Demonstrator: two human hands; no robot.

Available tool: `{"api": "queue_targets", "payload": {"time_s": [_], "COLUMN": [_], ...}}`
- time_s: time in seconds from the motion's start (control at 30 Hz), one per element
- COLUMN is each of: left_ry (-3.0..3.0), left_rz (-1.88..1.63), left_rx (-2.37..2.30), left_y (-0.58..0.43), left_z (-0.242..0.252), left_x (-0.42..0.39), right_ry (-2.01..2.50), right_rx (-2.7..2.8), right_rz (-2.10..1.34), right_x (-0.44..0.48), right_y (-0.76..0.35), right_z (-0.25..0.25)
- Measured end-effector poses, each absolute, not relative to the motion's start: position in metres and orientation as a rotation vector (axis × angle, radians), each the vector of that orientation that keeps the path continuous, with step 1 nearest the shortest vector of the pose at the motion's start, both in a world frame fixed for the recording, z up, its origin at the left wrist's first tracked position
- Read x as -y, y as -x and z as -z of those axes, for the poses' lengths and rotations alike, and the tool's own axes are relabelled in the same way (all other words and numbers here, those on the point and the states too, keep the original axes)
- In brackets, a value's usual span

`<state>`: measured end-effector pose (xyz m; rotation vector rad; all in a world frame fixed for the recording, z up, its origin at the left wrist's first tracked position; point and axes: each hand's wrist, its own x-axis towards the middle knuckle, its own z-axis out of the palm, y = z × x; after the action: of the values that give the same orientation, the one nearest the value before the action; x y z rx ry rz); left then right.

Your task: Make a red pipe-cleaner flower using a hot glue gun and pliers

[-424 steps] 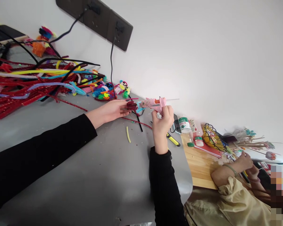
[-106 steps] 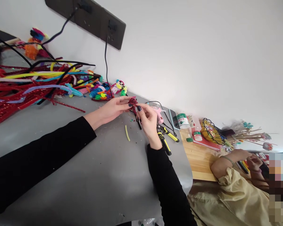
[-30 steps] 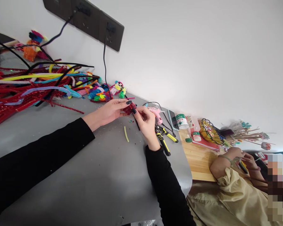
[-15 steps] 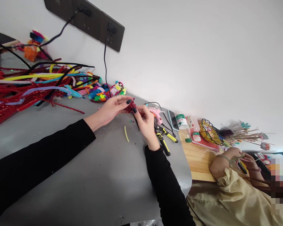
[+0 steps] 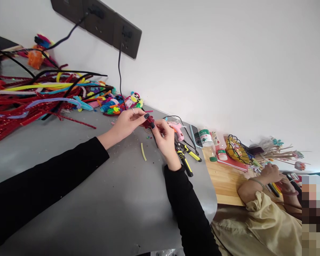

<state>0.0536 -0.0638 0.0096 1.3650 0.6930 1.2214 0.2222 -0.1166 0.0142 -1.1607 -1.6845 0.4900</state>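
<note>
Between my two hands is a small dark-red glittery pipe-cleaner piece [image 5: 149, 122], bunched into a lump. My left hand [image 5: 126, 124] pinches it from the left with thumb and fingers. From the right, my right hand [image 5: 164, 137] grips the same piece, its thumb pressed against the front. The fingers cover much of its shape. A short pale-yellow stick [image 5: 143, 152] lies on the grey table [image 5: 117, 209] below the hands. Just right of my right hand are yellow-and-black pliers [image 5: 186, 156] and a pink glue gun [image 5: 177, 130].
Many coloured pipe cleaners [image 5: 37, 103] lie in a heap at the left, with small pipe-cleaner figures [image 5: 136, 99] beside them. A phone [image 5: 196, 136], a bottle [image 5: 206, 140] and a wire basket [image 5: 236, 149] stand to the right. Another person's arm [image 5: 252, 190] rests near the wooden table [image 5: 225, 183].
My hands stay almost in place, with the red piece turned slightly between the fingers. At the right, the other person's hands have risen a little.
</note>
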Motion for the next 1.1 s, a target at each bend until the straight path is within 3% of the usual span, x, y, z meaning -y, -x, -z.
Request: {"api": "queue_targets", "payload": {"time_s": [0.3,1.1], "left_ry": [-1.679,-1.235], "left_rz": [-1.264,-1.033], "left_rx": [-0.816,-0.644], "left_y": [-0.0515,-0.0577], "left_z": [-0.0037,-0.0005], "left_x": [0.0675,0.0608], "right_ry": [1.191,1.144], "right_rx": [1.675,1.753], "right_rz": [-0.468,-0.513], "right_x": [0.1158,0.1216], "right_y": [-0.2216,-0.2239], "right_z": [-0.0123,-0.0164]}}
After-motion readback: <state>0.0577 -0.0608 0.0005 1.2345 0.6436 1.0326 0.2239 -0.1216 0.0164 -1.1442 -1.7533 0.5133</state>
